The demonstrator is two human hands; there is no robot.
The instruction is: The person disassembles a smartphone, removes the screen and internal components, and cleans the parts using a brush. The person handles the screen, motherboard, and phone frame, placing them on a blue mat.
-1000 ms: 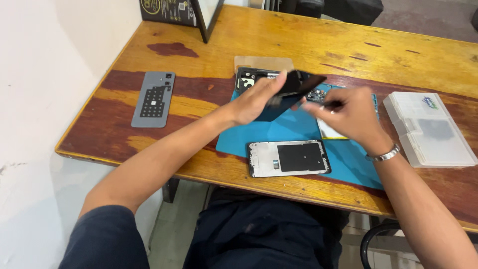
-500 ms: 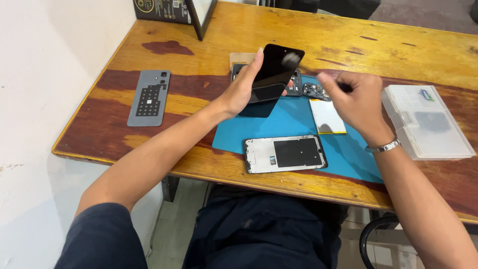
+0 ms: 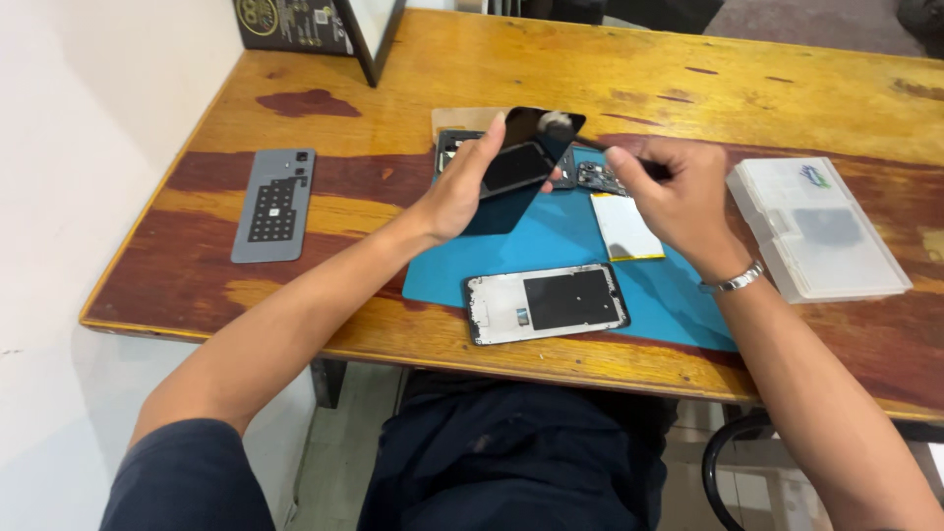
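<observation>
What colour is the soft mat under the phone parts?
Blue rectangular work mat, plain, no pattern; head view shows it clearly.

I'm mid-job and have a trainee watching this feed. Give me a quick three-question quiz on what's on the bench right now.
1. True or false: the left hand holds the black glass panel tilted up off the blue mat.
2. Which lies nearest the table's front edge? A) grey back cover B) white phone frame C) clear plastic box
3. Fill in: the right hand wears a metal ____ at the wrist.

Key: 1 true; 2 B; 3 bracelet.
</observation>
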